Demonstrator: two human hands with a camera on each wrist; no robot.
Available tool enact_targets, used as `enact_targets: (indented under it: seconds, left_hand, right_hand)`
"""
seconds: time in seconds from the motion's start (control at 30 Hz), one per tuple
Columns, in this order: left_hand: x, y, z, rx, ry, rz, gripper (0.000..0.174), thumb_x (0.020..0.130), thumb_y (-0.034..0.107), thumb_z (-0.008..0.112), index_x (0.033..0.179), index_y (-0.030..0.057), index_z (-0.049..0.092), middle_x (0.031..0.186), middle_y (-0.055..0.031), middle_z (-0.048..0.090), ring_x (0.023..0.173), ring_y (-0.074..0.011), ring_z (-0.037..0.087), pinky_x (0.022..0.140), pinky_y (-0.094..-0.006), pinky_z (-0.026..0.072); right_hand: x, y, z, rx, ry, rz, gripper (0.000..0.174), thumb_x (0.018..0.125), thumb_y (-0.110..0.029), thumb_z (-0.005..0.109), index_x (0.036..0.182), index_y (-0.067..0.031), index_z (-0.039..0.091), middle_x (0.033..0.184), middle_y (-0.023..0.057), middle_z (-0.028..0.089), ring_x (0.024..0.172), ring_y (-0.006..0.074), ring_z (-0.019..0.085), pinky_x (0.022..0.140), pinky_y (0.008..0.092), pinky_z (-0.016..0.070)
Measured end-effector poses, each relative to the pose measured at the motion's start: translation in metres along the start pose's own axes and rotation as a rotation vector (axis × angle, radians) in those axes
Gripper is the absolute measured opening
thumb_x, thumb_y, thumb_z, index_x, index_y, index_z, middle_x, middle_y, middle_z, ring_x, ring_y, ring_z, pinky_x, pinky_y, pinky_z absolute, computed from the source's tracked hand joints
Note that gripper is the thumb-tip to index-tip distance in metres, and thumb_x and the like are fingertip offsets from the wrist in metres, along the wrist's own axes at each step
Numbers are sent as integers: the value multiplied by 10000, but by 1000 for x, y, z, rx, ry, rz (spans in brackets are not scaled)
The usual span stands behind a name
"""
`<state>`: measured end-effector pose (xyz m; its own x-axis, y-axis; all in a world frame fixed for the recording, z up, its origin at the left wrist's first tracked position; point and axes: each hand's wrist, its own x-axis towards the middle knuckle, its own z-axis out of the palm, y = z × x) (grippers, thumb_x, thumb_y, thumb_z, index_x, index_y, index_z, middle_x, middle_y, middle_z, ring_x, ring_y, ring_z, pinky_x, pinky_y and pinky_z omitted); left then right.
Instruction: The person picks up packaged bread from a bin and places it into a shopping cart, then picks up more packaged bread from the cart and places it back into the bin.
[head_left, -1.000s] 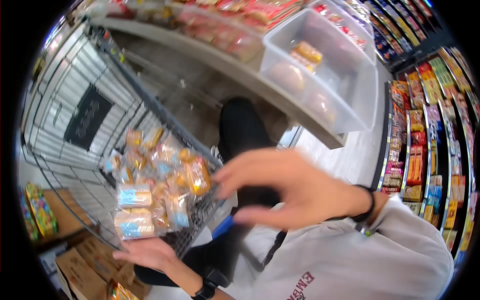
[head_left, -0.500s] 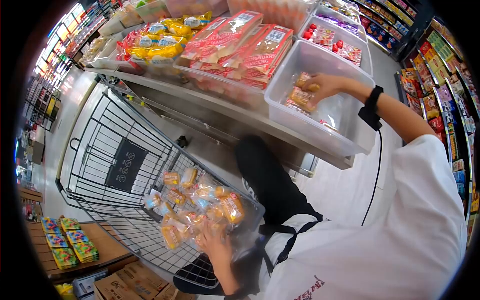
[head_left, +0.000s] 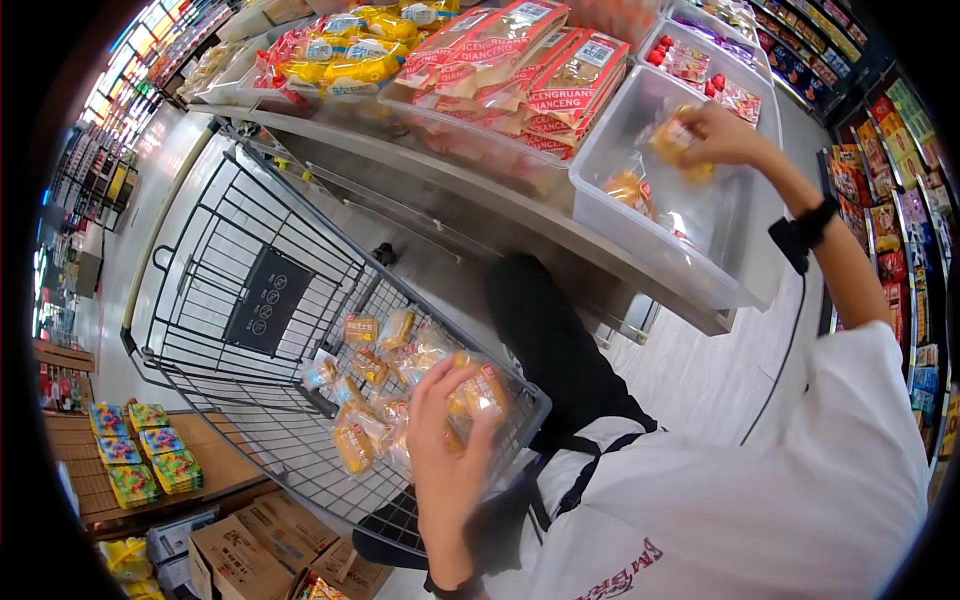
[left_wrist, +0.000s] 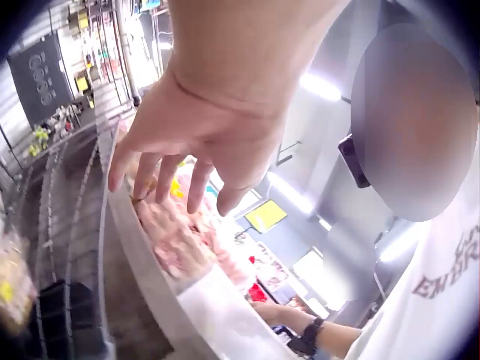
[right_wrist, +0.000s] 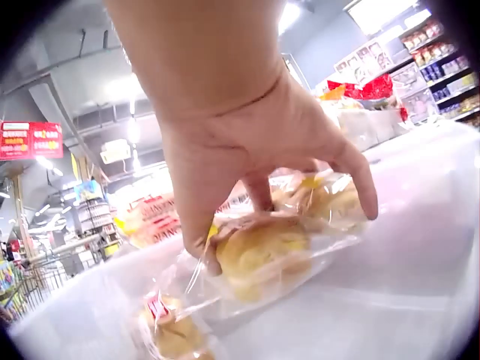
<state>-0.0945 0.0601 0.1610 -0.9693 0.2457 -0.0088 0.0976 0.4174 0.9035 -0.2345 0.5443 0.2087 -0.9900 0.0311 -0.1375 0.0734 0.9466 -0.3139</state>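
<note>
In the head view my right hand [head_left: 728,138] is inside a clear plastic bin [head_left: 655,262] and grips bread buns in clear wrap [head_left: 670,140]. The right wrist view shows my thumb on one side of a golden wrapped bun [right_wrist: 262,255] and fingers over another beside it. One more wrapped bun [head_left: 628,192] lies at the bin's near left side. My left hand [head_left: 447,480] is above the shopping cart [head_left: 265,300], fingers extended and nothing held. Beneath and around it in the cart lie several wrapped breads [head_left: 353,447], some hidden by that hand.
Left of the bin, red-and-white bread packs [head_left: 550,95] and yellow packs [head_left: 365,62] fill other bins on the display table [head_left: 470,165]. Snack shelves [head_left: 890,230] stand at right. Cardboard boxes [head_left: 245,550] and colourful packets [head_left: 160,460] are at lower left. My knee [head_left: 530,320] is between cart and table.
One second ago both hands were near the cart. My right hand then reached into the bin and has now lifted buns towards its far side. My left hand has risen off the breads.
</note>
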Motion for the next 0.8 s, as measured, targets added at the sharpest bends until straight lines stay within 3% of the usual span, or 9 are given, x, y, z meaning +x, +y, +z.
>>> enact_targets:
  seconds: [0.13, 0.23, 0.33, 0.37, 0.57, 0.67, 0.7, 0.73, 0.8]
  left_hand:
    - [13, 15, 30, -416, -62, -6, 565, 777, 288, 773, 1246, 59, 556, 1421, -180, 444, 1335, -302, 416, 1067, -439, 366]
    - [23, 28, 51, -774, -134, 78, 1151, 634, 496, 875, 1472, 41, 230, 1523, -196, 286, 1390, -334, 336, 1092, -477, 334]
    - [22, 37, 86, -1047, -57, 220, 1299, 599, 538, 879, 1521, 52, 105, 1559, -197, 188, 1401, -370, 308, 1099, -478, 328]
    - [20, 33, 91, -977, -104, 248, 1366, 570, 675, 819, 1548, 141, 28, 1581, -174, 131, 1420, -398, 253, 1111, -568, 290]
    - [1, 30, 82, -1579, -39, -228, 1312, 572, 784, 726, 1551, 226, 56, 1588, -141, 132, 1425, -409, 232, 1083, -673, 268]
    - [-10, -1, 70, -1642, -195, -119, 1229, 597, 815, 676, 1544, 266, 118, 1589, -114, 140, 1409, -427, 261, 1032, -746, 271]
    - [-18, -16, 73, -1978, -276, 59, 1054, 719, 711, 677, 1530, 283, 157, 1578, -158, 124, 1448, -444, 115, 1047, -735, 276]
    - [-25, 0, 63, -1989, -262, 61, 1054, 719, 711, 677, 1530, 283, 157, 1578, -158, 124, 1448, -444, 115, 1047, -735, 276]
    - [-40, 50, 31, -851, -58, -373, 970, 809, 649, 634, 1538, 203, 176, 1592, -118, 124, 1430, -367, 254, 1092, -631, 312]
  right_hand:
    - [-50, -33, -47, 1, 307, -18, 610, 649, -270, 787, 1148, 45, 634, 1010, 115, 665, 930, 199, 642, 847, 311, 504]
    - [-108, -120, -34, 548, 254, -156, 708, 659, -207, 844, 1259, 12, 540, 1059, 95, 659, 952, 166, 649, 847, 309, 523]
    - [-152, -193, 18, 359, 251, -617, 682, 711, -338, 823, 1283, -101, 539, 1257, 154, 527, 1119, 342, 564, 990, 445, 445]
    - [-157, -211, 21, 331, -46, -602, 664, 698, -282, 850, 1272, -102, 570, 1411, 240, 405, 1314, 436, 409, 1037, 479, 399]
    - [-158, -208, 27, 625, -303, -577, 713, 757, -327, 815, 1364, -120, 504, 1375, 140, 514, 1369, 388, 377, 956, 420, 467]
    - [-126, -143, -3, 414, 54, -355, 454, 785, -275, 784, 1176, -100, 634, 1117, 87, 652, 1088, 217, 610, 937, 371, 487]
    - [-105, -105, -10, 283, 53, -285, 418, 835, -167, 724, 1214, -46, 594, 1168, 88, 650, 1100, 214, 616, 958, 380, 471]
    - [-95, -75, -7, 141, 26, -122, 445, 830, -191, 728, 1217, -23, 585, 1133, 92, 655, 1095, 221, 613, 953, 378, 480]
    - [-74, -19, 9, -27, -322, 170, 573, 776, -272, 780, 1243, -12, 572, 1153, 101, 649, 1107, 235, 604, 942, 373, 487]
